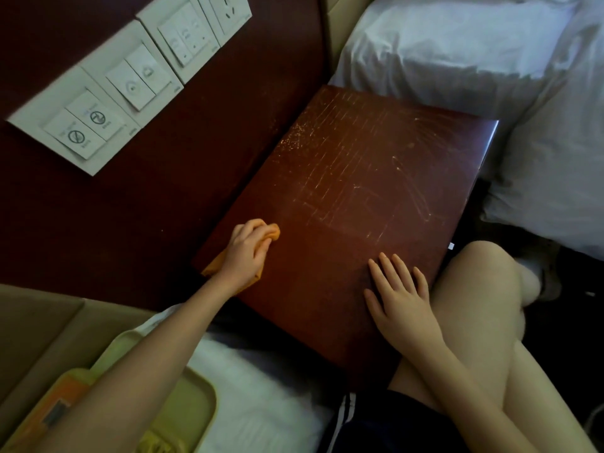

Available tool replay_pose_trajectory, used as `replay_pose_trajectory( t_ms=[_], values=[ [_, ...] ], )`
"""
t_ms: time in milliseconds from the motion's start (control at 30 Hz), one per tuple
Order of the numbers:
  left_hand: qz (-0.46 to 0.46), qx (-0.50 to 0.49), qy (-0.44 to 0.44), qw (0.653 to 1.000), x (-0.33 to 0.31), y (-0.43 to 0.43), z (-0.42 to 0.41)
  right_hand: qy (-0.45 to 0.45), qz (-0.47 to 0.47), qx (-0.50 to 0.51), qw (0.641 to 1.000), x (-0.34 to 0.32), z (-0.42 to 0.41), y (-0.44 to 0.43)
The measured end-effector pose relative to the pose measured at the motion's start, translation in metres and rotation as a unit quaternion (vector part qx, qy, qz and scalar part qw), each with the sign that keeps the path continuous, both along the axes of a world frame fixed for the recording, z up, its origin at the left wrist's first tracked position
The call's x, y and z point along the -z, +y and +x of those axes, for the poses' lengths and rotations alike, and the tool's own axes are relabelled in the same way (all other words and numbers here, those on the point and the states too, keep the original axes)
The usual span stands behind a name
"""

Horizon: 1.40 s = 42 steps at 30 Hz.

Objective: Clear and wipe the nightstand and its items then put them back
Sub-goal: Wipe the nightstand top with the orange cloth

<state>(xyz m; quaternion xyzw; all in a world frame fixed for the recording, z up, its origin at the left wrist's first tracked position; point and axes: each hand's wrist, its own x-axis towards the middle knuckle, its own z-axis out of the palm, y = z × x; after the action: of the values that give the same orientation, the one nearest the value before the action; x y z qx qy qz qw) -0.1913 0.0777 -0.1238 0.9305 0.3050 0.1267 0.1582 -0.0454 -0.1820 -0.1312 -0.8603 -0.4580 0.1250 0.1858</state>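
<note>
Cloth (274, 232), grasped at nine o'clock, was largely hidden by the left grip (246, 253); the right grip (400, 299) was laid flat, released, on the tabletop (359, 178).

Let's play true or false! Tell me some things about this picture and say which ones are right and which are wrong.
1. The left hand grips an orange cloth. True.
2. The right hand holds a cup. False: it lies flat on the nightstand and holds nothing.
3. The nightstand top has pale scratches. True.
4. The tray sits on the nightstand. False: it lies on the white bed beside it.
5. The switches are on the wall next to the nightstand. True.
</note>
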Motion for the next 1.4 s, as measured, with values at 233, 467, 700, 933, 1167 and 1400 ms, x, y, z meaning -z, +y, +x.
replay_pose_trajectory(
  t_ms=[233,467,700,933,1167,1400],
  values=[
    [0.006,-0.177,-0.013,0.984,-0.002,0.029,0.008,-0.001,0.001,-0.001,1.000,-0.002,-0.001,-0.001],
    [0.000,-0.256,-0.021,0.966,-0.005,0.016,0.048,0.001,0.004,0.001,1.000,-0.003,0.000,0.000],
    [-0.013,0.001,-0.008,1.000,0.005,-0.045,0.035,0.003,0.015,0.007,1.000,-0.003,0.000,-0.002],
    [-0.012,-0.037,-0.008,0.999,0.000,-0.024,0.007,0.003,0.010,0.004,1.000,-0.002,0.000,-0.005],
    [-0.021,-0.272,-0.020,0.962,-0.005,-0.013,0.053,-0.001,0.004,-0.002,1.000,-0.003,-0.001,-0.010],
    [-0.019,0.026,-0.002,0.999,0.000,-0.051,0.048,-0.003,-0.005,-0.001,1.000,-0.006,-0.001,-0.010]
  ],
)
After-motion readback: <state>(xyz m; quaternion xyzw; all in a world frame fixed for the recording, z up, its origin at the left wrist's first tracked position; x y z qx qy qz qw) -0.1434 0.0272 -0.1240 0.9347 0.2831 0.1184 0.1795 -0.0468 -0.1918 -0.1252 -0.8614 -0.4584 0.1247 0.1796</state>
